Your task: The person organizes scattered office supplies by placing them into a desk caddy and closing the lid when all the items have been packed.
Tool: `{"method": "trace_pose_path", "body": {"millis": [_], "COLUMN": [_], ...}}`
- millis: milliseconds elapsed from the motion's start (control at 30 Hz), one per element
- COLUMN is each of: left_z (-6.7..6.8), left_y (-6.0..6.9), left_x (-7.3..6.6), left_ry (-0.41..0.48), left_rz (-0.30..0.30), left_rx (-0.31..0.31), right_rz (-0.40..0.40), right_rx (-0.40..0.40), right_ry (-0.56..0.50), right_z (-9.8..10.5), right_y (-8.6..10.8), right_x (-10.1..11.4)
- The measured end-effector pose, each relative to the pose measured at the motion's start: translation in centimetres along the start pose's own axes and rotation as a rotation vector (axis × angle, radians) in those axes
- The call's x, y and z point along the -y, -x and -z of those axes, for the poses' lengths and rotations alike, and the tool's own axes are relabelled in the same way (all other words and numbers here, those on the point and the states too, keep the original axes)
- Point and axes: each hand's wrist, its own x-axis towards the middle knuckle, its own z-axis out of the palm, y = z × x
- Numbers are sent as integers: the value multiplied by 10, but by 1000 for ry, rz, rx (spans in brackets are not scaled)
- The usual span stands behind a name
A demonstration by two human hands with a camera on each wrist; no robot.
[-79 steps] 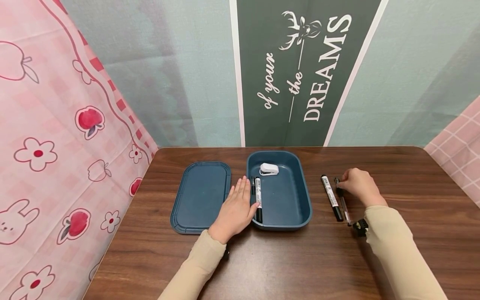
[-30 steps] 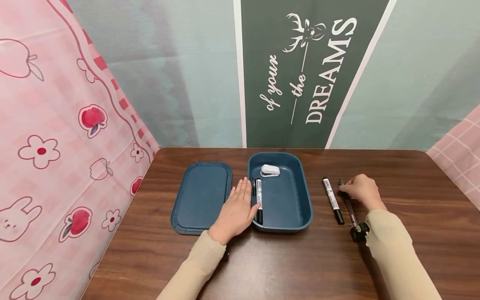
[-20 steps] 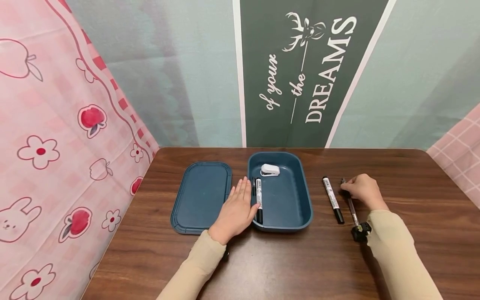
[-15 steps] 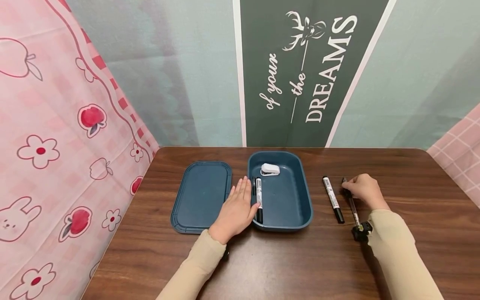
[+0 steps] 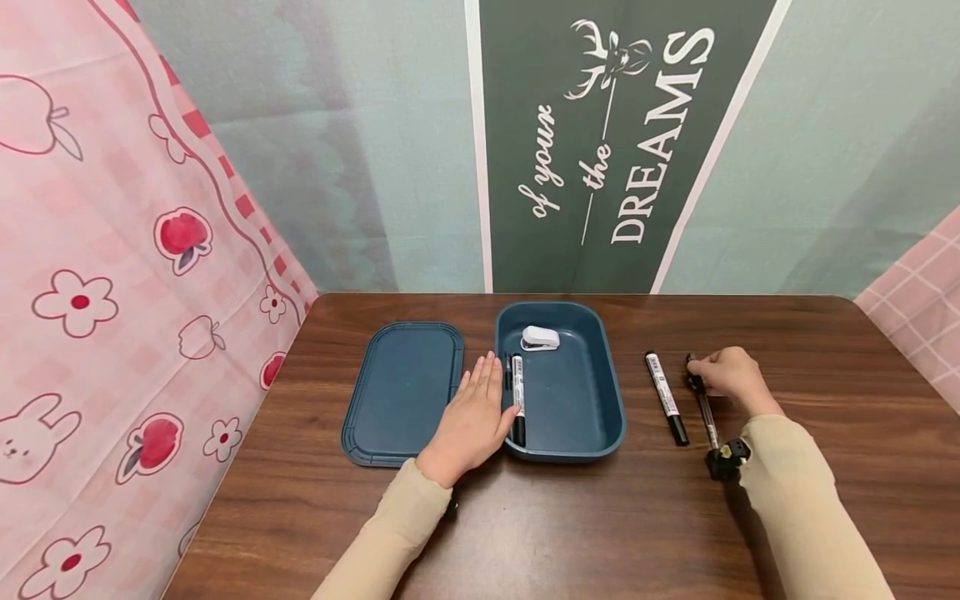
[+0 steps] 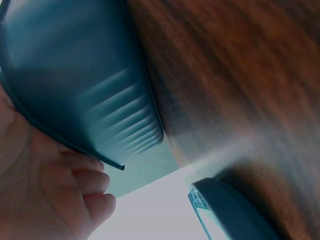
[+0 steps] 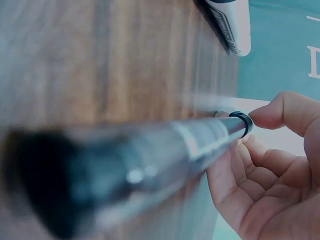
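Observation:
In the head view my left hand (image 5: 471, 417) lies with straight fingers along the left rim of a blue plastic box (image 5: 573, 400). Inside it, a white-and-black marker (image 5: 518, 396) lies along the left wall beside a darker pen (image 5: 507, 372), partly hidden by my fingers. A small white stapler (image 5: 539, 338) sits at the box's far end. To the right, my right hand (image 5: 733, 377) pinches a clear-barrelled pen (image 5: 704, 407) near its black grip. The right wrist view shows that pen (image 7: 165, 155) large and blurred, with thumb and fingers at its far end.
Left of the box lies its flat blue lid (image 5: 405, 392). Another marker (image 5: 665, 398) rests on the wooden table (image 5: 570, 533), between the box and my right hand. Behind the table's far edge hangs a printed green curtain (image 5: 405, 167).
My right hand has shifted slightly right with the pen, widening the gap between pen and loose marker. The left hand stays still on the box.

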Motion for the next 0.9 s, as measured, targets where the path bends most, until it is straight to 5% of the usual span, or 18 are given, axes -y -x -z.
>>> {"method": "trace_pose_path", "body": {"millis": [900], "left_z": [0], "left_y": [1], "left_x": [1], "left_ry": [3], "left_rz": [0], "left_rx": [8], "right_rz": [-165], "right_rx": [174], "right_ry": [-687], "right_z": [10], "right_y": [2], "right_x": [-20]}}
